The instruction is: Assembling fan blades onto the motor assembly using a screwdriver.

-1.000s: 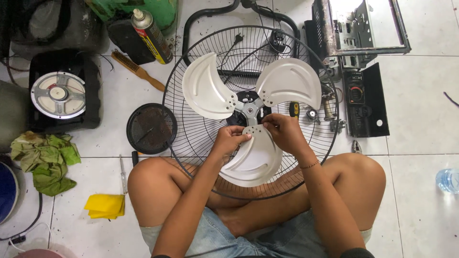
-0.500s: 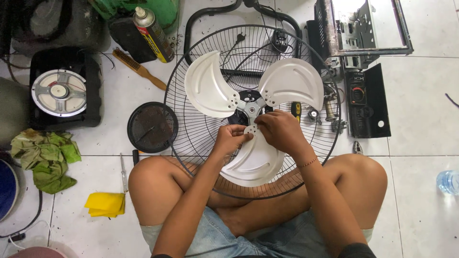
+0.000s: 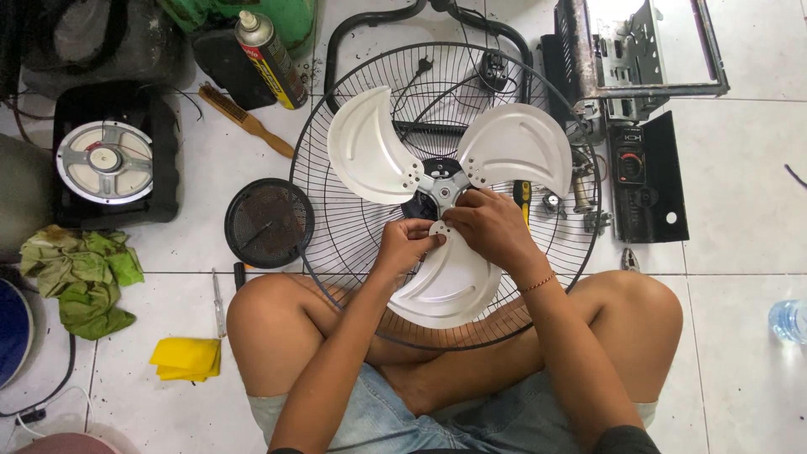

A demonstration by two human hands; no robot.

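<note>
A large black wire fan guard (image 3: pixel 336 126) lies flat on the tiled floor between my knees. On it rests a white three-blade fan propeller (image 3: pixel 370 155) with a metal hub (image 3: pixel 443 187). My left hand (image 3: pixel 405 245) pinches the root of the near blade (image 3: pixel 441 286) just below the hub. My right hand (image 3: pixel 492 227) grips the same spot from the right, fingertips at the hub. What the fingers hold there is hidden.
A round black mesh piece (image 3: pixel 269 223) lies left of the guard, a speaker (image 3: pixel 105 161) farther left. A spray can (image 3: pixel 271 59), a brush (image 3: pixel 248 122), green rags (image 3: pixel 80 273), a yellow cloth (image 3: pixel 187 357), a black control box (image 3: pixel 643 176) and a water bottle (image 3: pixel 788 321) surround me.
The propeller has turned slightly. Both hands stay at the hub, the right hand shifting a little over the near blade's root.
</note>
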